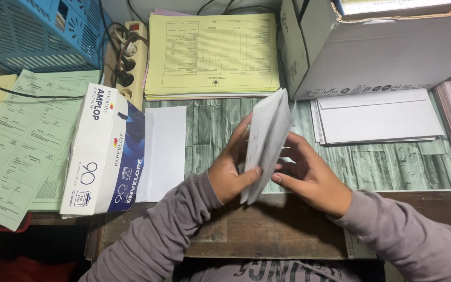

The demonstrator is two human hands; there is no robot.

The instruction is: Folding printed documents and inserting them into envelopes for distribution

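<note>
A white envelope [267, 137] stands nearly on edge above the desk, held between both hands. My left hand [229, 169] grips its lower left side, thumb across the bottom edge. My right hand [309, 175] holds it from the right, fingers tucked behind or inside it; what they touch is hidden. A single white envelope [164, 151] lies flat to the left. A white and blue envelope box [104, 151] lies beside that. A stack of white envelopes [379, 117] rests at the right.
A stack of yellow forms [212, 55] lies at the back, green forms [19, 141] at the left. A power strip [126, 62], a blue plastic basket [32, 31] and a white carton [382, 49] line the back. The desk's wooden front edge [267, 230] is near me.
</note>
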